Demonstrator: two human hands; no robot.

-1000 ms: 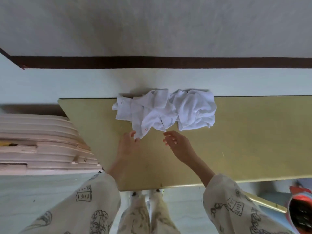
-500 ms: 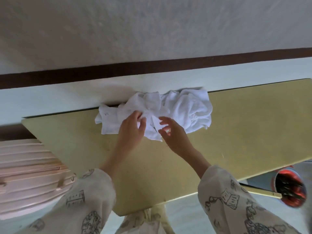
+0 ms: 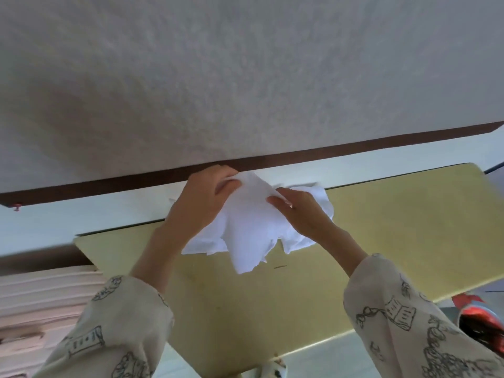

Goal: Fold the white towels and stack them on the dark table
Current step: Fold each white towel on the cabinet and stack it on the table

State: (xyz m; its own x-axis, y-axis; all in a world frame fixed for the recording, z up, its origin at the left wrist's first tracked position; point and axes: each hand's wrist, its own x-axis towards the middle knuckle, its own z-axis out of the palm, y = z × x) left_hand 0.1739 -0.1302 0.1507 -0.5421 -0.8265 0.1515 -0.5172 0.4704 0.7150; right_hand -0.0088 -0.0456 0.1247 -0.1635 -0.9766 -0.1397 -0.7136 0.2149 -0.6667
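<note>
both hands hold 1 white towel [image 3: 251, 230] raised above the far edge of the table [image 3: 395, 236]. the left hand [image 3: 199, 205] grips the towel's upper left part, its fingers [image 3: 229, 184] curled round a bunched fold, with the thumb side hidden in the cloth. the right hand [image 3: 302, 214] pinches the upper right part, thumb [image 3: 275, 200] on the near face and the other fingers tucked behind the fabric. between the 2 grips the cloth rises to a soft peak, then hangs down in loose pleats to a ragged, pointed lower corner just above the tabletop. more white towel cloth [image 3: 319, 195] lies crumpled behind the right hand, at the far edge of the table; how many pieces it holds cannot be told. the towel looks thin, soft and matte. the table is a smooth, flat, yellowish-olive slab with a rounded far right corner. the far wall [image 3: 218, 77] is rough and grainy, with a dark brown band [image 3: 327, 154] along its base. pale pink ribbed panels [image 3: 41, 304] are stacked at the left. both sleeves [image 3: 409, 323] are cream with dark line drawings.
</note>
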